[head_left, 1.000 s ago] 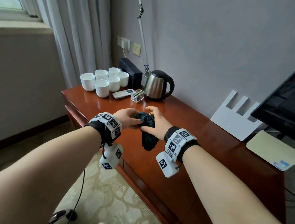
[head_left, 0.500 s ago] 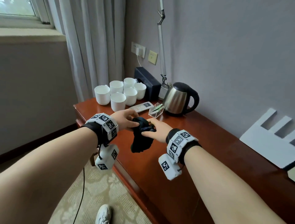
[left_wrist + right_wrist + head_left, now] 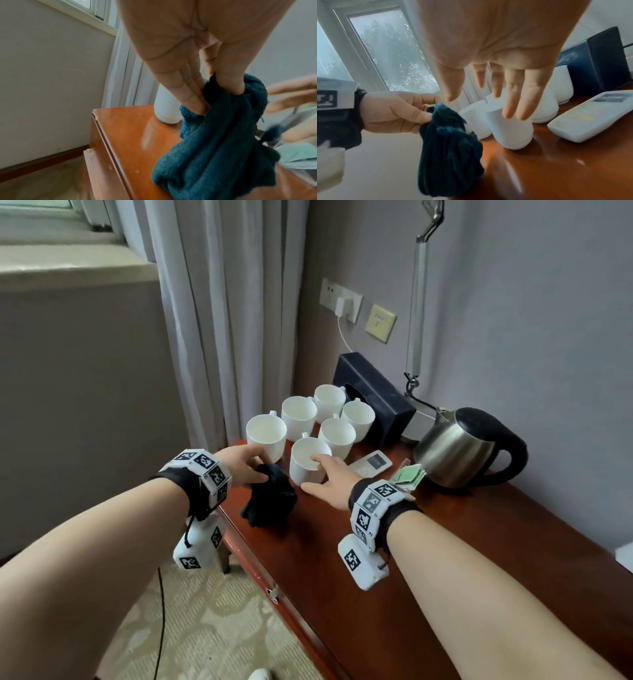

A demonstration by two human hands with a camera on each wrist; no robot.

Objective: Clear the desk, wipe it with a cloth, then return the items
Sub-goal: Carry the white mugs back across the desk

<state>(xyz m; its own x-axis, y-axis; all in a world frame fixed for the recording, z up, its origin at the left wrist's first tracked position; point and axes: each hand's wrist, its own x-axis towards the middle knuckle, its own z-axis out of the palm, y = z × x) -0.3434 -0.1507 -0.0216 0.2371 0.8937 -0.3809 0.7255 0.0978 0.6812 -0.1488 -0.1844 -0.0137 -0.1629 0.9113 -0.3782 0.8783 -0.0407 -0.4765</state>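
Note:
My left hand pinches a bunched dark teal cloth, which hangs down onto the red-brown wooden desk near its left end. My right hand is open, fingers spread, reaching over the nearest white cup. Whether the fingers touch that cup is unclear. Several more white cups stand clustered behind it. A white remote lies to the right of the cups.
A steel kettle with a black handle stands at the right, a clear holder of green packets in front of it. A dark tissue box sits against the wall. The desk's left edge drops to carpet.
My right hand has let go of the cloth and moved forward over the nearest cup. The left hand keeps the cloth and has lowered it toward the desk. The view has swung left.

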